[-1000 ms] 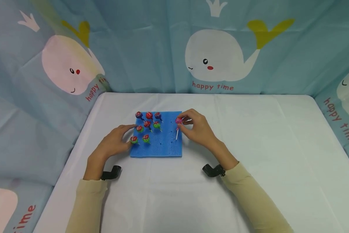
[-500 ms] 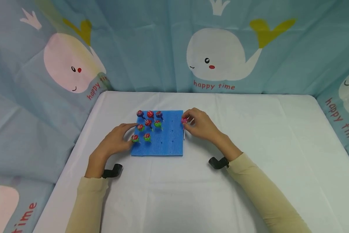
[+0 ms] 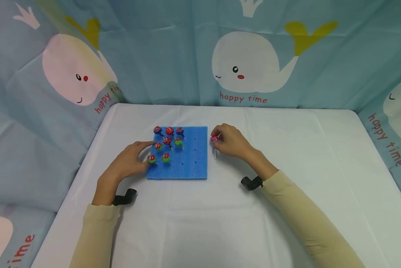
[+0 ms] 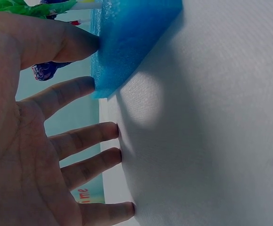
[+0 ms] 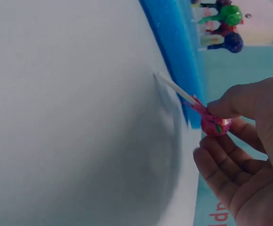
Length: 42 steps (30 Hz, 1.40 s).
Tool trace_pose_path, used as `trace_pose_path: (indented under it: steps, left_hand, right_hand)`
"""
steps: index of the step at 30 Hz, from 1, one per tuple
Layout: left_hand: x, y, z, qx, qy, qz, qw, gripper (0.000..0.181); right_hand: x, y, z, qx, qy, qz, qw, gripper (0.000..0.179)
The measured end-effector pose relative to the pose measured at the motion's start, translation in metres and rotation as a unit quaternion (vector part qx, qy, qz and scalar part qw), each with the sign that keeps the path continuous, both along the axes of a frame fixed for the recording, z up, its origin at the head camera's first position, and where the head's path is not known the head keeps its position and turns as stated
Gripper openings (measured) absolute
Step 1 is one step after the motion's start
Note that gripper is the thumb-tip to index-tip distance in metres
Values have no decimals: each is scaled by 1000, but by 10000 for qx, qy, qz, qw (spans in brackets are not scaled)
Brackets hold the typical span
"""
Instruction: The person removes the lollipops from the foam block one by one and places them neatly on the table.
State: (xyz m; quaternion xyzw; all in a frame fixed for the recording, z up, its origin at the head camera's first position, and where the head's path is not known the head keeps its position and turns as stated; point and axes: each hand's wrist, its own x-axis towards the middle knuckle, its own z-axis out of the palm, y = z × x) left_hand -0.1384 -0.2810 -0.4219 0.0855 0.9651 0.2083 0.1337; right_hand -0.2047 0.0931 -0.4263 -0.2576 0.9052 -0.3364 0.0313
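Note:
A blue foam board (image 3: 193,169) lies on the white table, with several wrapped lollipops standing in its left half and small holes in the rest. At the board's left edge is my left hand (image 3: 128,162), its thumb and index fingertip touching the foam side in the left wrist view. My right hand (image 3: 232,141) pinches a pink-wrapped lollipop (image 5: 215,123) by its head, just right of the board. Its white stick (image 5: 176,88) points down, the tip close to the table. A green-wrapped lollipop (image 3: 165,158) stands nearest the front of the board.
White cloth covers the table (image 3: 287,149). Behind and to the left hangs a blue curtain (image 3: 173,56) printed with whales. A black wrist camera (image 3: 124,197) sits on the left wrist, another black camera (image 3: 251,183) on the right.
My right hand has carried the pink lollipop from over the board's right edge to the table beside it. My left hand has stayed at the board's left edge.

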Motion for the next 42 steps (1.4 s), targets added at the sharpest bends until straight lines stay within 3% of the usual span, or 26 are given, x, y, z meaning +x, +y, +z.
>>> trace_pose_path:
  steps: [12, 25, 32, 42]
  left_hand:
    - [0, 4, -8, 77, 50, 6, 10000, 74]
    - [1, 2, -4, -15, 38, -22, 10000, 74]
    - [2, 0, -2, -51, 94, -4, 9999, 74]
    - [1, 1, -1, -89, 73, 32, 9999, 74]
  right_hand:
    - [-2, 11, -5, 227, -193, -120, 9995, 23]
    - [-3, 10, -17, 142, -93, 98, 9998, 29]
    - [-2, 6, -13, 293, 76, -42, 9995, 34]
    - [4, 0, -3, 135, 366, -14, 9992, 34]
